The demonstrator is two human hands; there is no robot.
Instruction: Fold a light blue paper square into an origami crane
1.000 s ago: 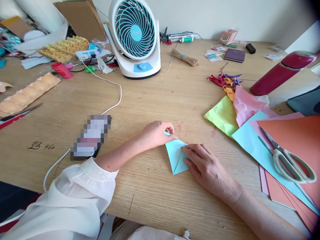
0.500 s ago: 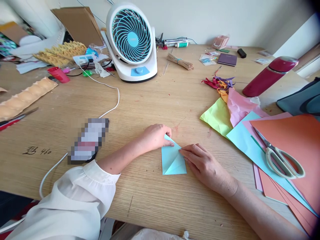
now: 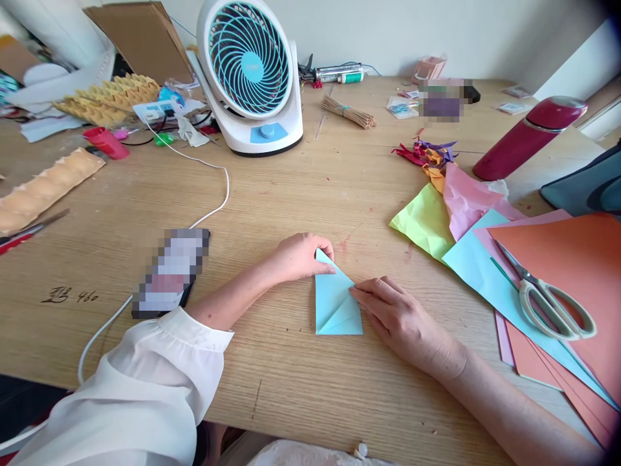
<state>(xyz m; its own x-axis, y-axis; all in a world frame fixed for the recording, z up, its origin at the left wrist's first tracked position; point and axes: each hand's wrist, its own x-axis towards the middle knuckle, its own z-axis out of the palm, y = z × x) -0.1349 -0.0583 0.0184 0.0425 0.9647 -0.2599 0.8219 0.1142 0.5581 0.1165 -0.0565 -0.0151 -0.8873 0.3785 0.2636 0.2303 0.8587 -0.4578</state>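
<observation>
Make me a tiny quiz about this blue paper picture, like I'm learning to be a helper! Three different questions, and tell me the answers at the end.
1. True or false: the left hand and the right hand are both touching the small blue paper.
2. Which cutting tool lies on top of the coloured sheets?
3. Pick one. Compared with the small blue paper, the fan is:
a) nearer to the person
b) farther from the person
c) under the table

Key:
1. True; the left is at its top corner, the right at its right edge.
2. The scissors.
3. b
</observation>
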